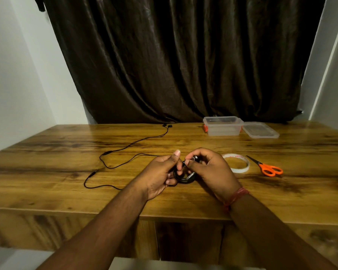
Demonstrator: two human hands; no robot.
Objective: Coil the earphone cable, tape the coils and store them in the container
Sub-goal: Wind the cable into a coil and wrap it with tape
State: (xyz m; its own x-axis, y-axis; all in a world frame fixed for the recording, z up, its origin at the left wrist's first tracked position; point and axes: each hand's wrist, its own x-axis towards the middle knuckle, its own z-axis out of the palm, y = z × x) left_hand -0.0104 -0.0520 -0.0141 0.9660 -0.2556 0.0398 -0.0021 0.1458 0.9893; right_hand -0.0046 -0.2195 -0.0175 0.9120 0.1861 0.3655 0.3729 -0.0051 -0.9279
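Note:
A small black coil of earphone cable (184,179) sits between both hands above the middle of the wooden table (66,191). My left hand (160,174) grips the coil, thumb raised. My right hand (207,168) pinches the coil's top, where a small metal-looking end shows. A second black earphone cable (125,148) lies loose on the table to the left, its earbuds (166,125) near the far edge. A roll of clear tape (240,166) lies just right of my right hand. The clear plastic container (222,126) stands open at the back right.
The container's lid (260,130) lies beside it on the right. Orange-handled scissors (267,167) rest right of the tape. A dark curtain (183,55) hangs behind the table, with white walls on both sides.

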